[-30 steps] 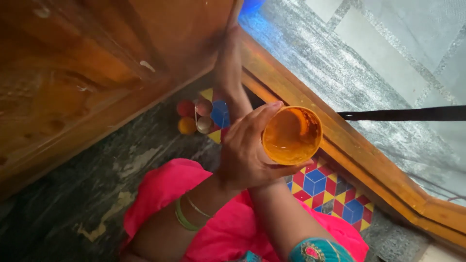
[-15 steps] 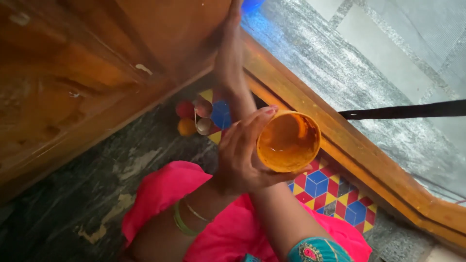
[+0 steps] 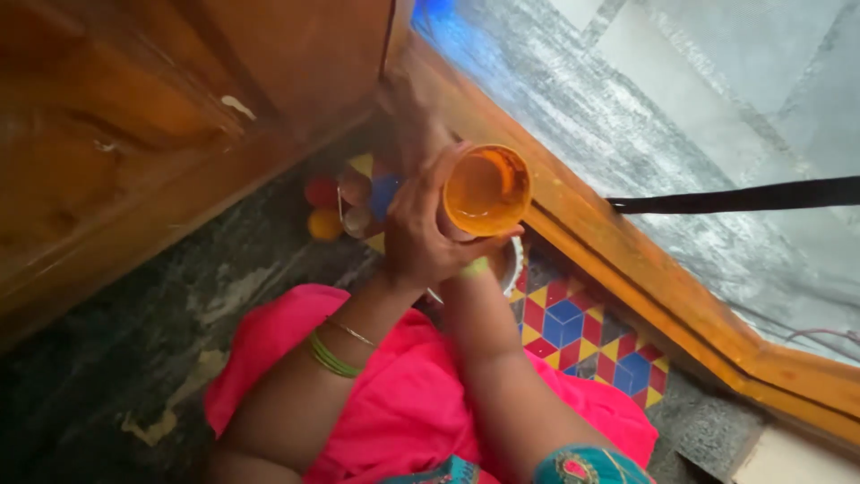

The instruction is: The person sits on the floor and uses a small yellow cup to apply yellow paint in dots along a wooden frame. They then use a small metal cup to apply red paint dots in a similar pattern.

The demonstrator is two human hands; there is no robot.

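- We're gripping the orange cup (image 3: 486, 190) in our left hand (image 3: 421, 237), frame centre; it's moving up-left versus a second ago.
- Right hand (image 3: 408, 112) reaching toward the wooden door (image 3: 179, 116), partly hidden; can't tell its grip.

The cup (image 3: 486, 191) hangs in a tight corner: the wooden door (image 3: 179, 116) closes off the left, the sill (image 3: 627, 260) the right, small pots (image 3: 336, 206) crowd the floor (image 3: 134, 341) below; nearer floor lies open.

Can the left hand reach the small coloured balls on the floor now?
Probably not freely: the left hand is wrapped around the orange cup, although the coloured balls lie uncovered just beside it.
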